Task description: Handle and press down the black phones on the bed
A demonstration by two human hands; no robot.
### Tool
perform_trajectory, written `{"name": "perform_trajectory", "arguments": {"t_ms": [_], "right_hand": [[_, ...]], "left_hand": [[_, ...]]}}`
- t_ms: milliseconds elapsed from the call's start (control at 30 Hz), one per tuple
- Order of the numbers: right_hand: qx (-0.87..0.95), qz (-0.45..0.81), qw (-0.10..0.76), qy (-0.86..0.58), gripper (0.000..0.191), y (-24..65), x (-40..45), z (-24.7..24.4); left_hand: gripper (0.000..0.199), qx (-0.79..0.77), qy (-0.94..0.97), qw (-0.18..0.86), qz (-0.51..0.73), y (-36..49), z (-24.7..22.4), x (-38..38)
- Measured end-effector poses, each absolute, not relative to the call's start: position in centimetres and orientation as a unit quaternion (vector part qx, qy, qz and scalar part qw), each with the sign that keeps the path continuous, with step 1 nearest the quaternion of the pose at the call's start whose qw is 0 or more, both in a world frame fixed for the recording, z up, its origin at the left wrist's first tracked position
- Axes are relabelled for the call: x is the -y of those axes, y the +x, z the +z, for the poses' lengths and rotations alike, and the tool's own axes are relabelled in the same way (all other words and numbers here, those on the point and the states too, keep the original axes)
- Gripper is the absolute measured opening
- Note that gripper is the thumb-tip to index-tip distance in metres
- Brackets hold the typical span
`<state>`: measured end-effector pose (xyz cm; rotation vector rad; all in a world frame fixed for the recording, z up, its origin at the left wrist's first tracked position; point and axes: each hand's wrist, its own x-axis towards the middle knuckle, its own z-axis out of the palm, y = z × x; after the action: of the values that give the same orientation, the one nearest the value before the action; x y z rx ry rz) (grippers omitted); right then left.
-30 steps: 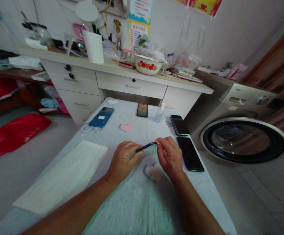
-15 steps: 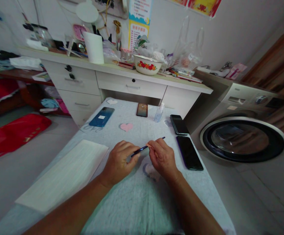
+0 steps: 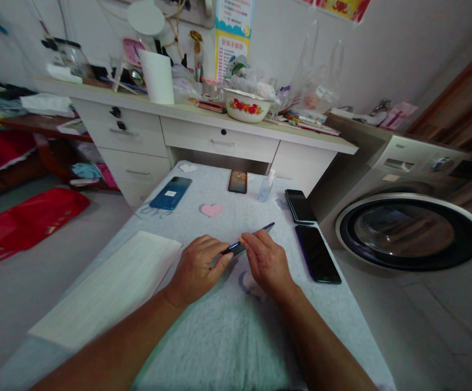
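Observation:
A thin dark smartphone (image 3: 236,249) with a shiny blue edge is held tilted above the table, seen nearly edge-on. My left hand (image 3: 198,267) pinches its left end between thumb and fingers. The fingers of my right hand (image 3: 269,262) are curled closed over its middle and right part; whether something small is also tucked in them, I cannot make out. Right of my right hand a black-screened phone (image 3: 318,254) lies flat, with another dark phone (image 3: 300,206) just behind it. A pale, flat rectangular sheet (image 3: 111,290) rests left of my left hand.
The cloth-covered table (image 3: 219,336) also carries a blue phone (image 3: 171,193), a small brown phone (image 3: 238,182) and a clear spray bottle (image 3: 266,187). Behind it stands a white desk (image 3: 219,142) bearing a flowered bowl (image 3: 246,107). A washing machine (image 3: 402,163) is at the right.
The smartphone has tilted, so more of its dark face shows below the edge. My right fingers have shifted slightly left along it. The view has moved a little.

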<state>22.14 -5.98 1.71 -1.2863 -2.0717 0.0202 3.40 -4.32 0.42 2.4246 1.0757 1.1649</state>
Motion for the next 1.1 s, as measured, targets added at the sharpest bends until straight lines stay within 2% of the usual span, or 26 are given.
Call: {"name": "perform_trajectory", "arguments": {"t_ms": [433,767,1100], "right_hand": [[0.769,0.031,0.39,-0.505,0.018,21.8,5.6,0.6],[0.821,0.021,0.358,-0.445,0.021,20.5,6.4,0.6],[0.757,0.005,0.383,-0.529,0.026,24.4,4.5,0.5]], "left_hand": [[0.019,-0.383,0.848,0.126,0.345,3.4,0.3,4.2],[0.017,-0.385,0.843,0.137,0.35,3.4,0.0,3.9],[0.015,-0.383,0.839,0.128,0.364,3.5,0.2,3.9]]}}
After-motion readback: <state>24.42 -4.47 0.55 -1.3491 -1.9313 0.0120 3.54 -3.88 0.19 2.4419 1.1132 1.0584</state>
